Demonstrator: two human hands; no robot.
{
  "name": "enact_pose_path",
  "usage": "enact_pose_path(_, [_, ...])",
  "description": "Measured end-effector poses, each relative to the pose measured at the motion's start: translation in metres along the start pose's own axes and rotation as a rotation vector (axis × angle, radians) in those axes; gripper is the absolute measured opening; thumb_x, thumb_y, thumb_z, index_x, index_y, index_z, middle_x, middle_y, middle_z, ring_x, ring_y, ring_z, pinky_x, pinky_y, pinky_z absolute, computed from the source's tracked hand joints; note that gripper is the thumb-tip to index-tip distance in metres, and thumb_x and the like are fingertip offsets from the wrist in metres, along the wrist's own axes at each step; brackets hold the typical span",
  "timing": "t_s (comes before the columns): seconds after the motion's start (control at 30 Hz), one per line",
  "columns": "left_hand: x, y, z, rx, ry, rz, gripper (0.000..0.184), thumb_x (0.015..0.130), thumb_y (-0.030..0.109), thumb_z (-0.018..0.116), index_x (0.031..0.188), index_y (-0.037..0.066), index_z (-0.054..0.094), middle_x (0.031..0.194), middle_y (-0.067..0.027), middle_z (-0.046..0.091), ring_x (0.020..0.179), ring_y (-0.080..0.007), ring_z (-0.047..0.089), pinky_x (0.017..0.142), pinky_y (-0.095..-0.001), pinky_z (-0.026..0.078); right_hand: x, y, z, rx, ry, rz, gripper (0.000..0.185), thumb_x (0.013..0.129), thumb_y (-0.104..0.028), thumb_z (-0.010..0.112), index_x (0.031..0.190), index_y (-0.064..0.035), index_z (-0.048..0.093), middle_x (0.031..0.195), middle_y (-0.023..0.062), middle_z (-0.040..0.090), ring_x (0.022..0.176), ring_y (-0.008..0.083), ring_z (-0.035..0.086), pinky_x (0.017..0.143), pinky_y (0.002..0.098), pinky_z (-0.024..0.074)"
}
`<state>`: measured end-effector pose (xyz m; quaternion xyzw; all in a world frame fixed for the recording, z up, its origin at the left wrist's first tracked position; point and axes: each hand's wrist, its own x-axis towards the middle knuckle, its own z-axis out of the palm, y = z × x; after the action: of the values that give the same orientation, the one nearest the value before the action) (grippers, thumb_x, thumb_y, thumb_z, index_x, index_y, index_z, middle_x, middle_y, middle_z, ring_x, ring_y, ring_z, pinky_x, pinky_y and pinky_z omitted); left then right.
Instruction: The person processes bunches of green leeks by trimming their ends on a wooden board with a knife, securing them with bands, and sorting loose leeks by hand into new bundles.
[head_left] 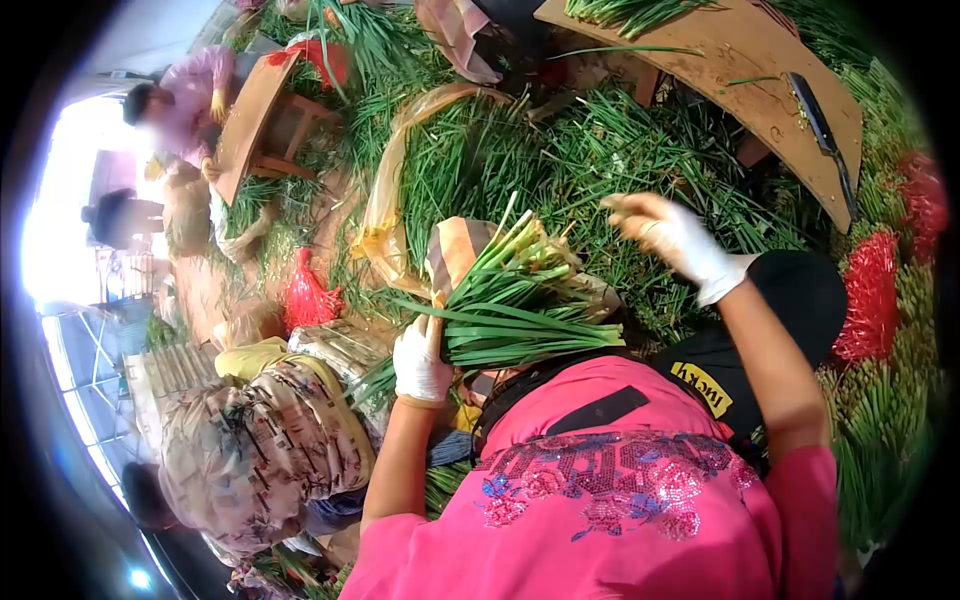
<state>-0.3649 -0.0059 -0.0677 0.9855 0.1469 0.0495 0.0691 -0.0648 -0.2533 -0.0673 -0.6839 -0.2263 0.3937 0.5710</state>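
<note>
A bunch of long flat-leaved garlic chives (520, 325) lies across my lap, its pale stem ends pointing up and its leaves trailing toward both sides. My left hand (422, 362), in a white glove with bare fingertips, is closed round the left side of the bunch. Striped cloth (455, 250) shows just behind it. To the right, my right hand (675, 243) is raised over loose greens, apart from the bunch. Its glove is white too, and the fingers stretch out to the left with nothing visible in them.
Loose greens (640, 160) cover the floor ahead. A wooden board (740, 75) bears a knife (822, 125) at the upper right. Red plastic ties (868, 300) hang at the right, more red plastic (308, 290) lies left. A person in a patterned top (265, 450) sits close on my left.
</note>
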Motion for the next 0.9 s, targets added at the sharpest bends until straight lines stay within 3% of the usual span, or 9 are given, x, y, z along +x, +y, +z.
enact_pose_path(0.1, [0.009, 0.002, -0.004, -0.056, -0.012, 0.032, 0.080, 0.057, 0.003, 0.070, 0.133, 0.013, 0.046, 0.121, -0.0153, 0.054, 0.094, -0.0344, 0.058, 0.076, -0.0426, 0.049, 0.006, 0.008, 0.068, -0.131, -0.116, -0.221, 0.046, 0.085, -0.018, 0.066, 0.127, -0.0046, 0.054, 0.092, 0.0028, 0.064, 0.077, 0.0077, 0.056, 0.072, 0.0236, 0.0469])
enact_pose_path(0.17, [0.013, 0.003, -0.005, -0.048, 0.020, 0.106, 0.079, 0.057, 0.004, 0.070, 0.132, 0.015, 0.048, 0.128, -0.0161, 0.051, 0.097, -0.0345, 0.058, 0.077, -0.0423, 0.049, 0.003, -0.009, 0.065, 0.135, -0.264, 0.093, 0.041, 0.084, -0.017, 0.065, 0.122, -0.0023, 0.058, 0.087, 0.0022, 0.064, 0.071, 0.0073, 0.056, 0.067, 0.0214, 0.0459])
enact_pose_path(0.3, [0.006, 0.002, -0.005, -0.065, -0.091, 0.053, 0.079, 0.056, 0.005, 0.071, 0.131, 0.016, 0.050, 0.136, -0.0174, 0.045, 0.102, -0.0361, 0.057, 0.081, -0.0414, 0.050, 0.001, -0.037, -0.022, 0.740, 0.222, -0.188, 0.016, 0.084, -0.013, 0.061, 0.098, -0.0076, 0.066, 0.077, 0.0018, 0.064, 0.062, 0.0051, 0.052, 0.057, 0.0161, 0.0385])
enact_pose_path(0.53, [0.007, 0.017, -0.009, -0.094, -0.142, 0.057, 0.089, 0.054, 0.002, 0.068, 0.138, 0.017, 0.042, 0.145, -0.0214, 0.030, 0.113, -0.0382, 0.050, 0.086, -0.0432, 0.048, -0.027, -0.010, 0.038, -0.411, -0.244, 0.159, 0.033, 0.081, -0.018, 0.068, 0.110, -0.0035, 0.062, 0.091, 0.0051, 0.065, 0.082, 0.0133, 0.059, 0.076, 0.0265, 0.0471])
enact_pose_path(0.57, [0.008, 0.019, -0.011, -0.085, -0.139, 0.083, 0.089, 0.054, 0.001, 0.067, 0.138, 0.017, 0.042, 0.146, -0.0218, 0.030, 0.113, -0.0384, 0.050, 0.086, -0.0433, 0.048, -0.024, 0.022, 0.052, -0.533, -0.202, -0.148, 0.029, 0.084, -0.022, 0.067, 0.105, -0.0028, 0.062, 0.082, 0.0044, 0.063, 0.068, 0.0101, 0.055, 0.062, 0.0238, 0.0452])
enact_pose_path(0.67, [0.008, 0.015, -0.012, -0.068, -0.210, 0.074, 0.089, 0.054, 0.002, 0.068, 0.137, 0.023, 0.043, 0.143, -0.0180, 0.034, 0.097, -0.0352, 0.056, 0.077, -0.0424, 0.050, -0.016, 0.019, 0.065, 0.330, -0.369, 0.180, 0.015, 0.087, -0.018, 0.063, 0.084, -0.0036, 0.063, 0.073, 0.0039, 0.061, 0.048, 0.0070, 0.046, 0.043, 0.0224, 0.0337])
enact_pose_path(0.8, [0.011, 0.023, -0.023, -0.051, -0.301, 0.023, 0.090, 0.052, -0.001, 0.068, 0.135, 0.024, 0.045, 0.140, -0.0164, 0.038, 0.096, -0.0357, 0.056, 0.077, -0.0415, 0.051, -0.028, -0.006, -0.006, 0.829, -0.021, 0.063, 0.012, 0.086, -0.016, 0.057, 0.084, -0.0038, 0.059, 0.083, 0.0036, 0.061, 0.067, 0.0072, 0.052, 0.059, 0.0210, 0.0432])
enact_pose_path(0.83, [0.011, 0.027, -0.027, -0.032, -0.343, 0.008, 0.089, 0.050, -0.002, 0.068, 0.133, 0.021, 0.047, 0.140, -0.0173, 0.038, 0.102, -0.0373, 0.055, 0.081, -0.0415, 0.050, -0.023, 0.002, -0.019, 0.629, 0.056, -0.243, 0.017, 0.087, -0.020, 0.059, 0.088, -0.0036, 0.060, 0.084, 0.0044, 0.063, 0.071, 0.0105, 0.056, 0.067, 0.0254, 0.0477])
enact_pose_path(0.9, [0.008, 0.025, -0.018, 0.017, -0.303, 0.048, 0.090, 0.050, 0.001, 0.070, 0.134, 0.024, 0.047, 0.140, -0.0182, 0.038, 0.101, -0.0361, 0.054, 0.080, -0.0435, 0.049, -0.029, -0.026, -0.011, 0.359, 0.140, 0.027, 0.025, 0.086, -0.027, 0.063, 0.089, -0.0022, 0.062, 0.089, 0.0061, 0.065, 0.079, 0.0133, 0.060, 0.074, 0.0277, 0.0479])
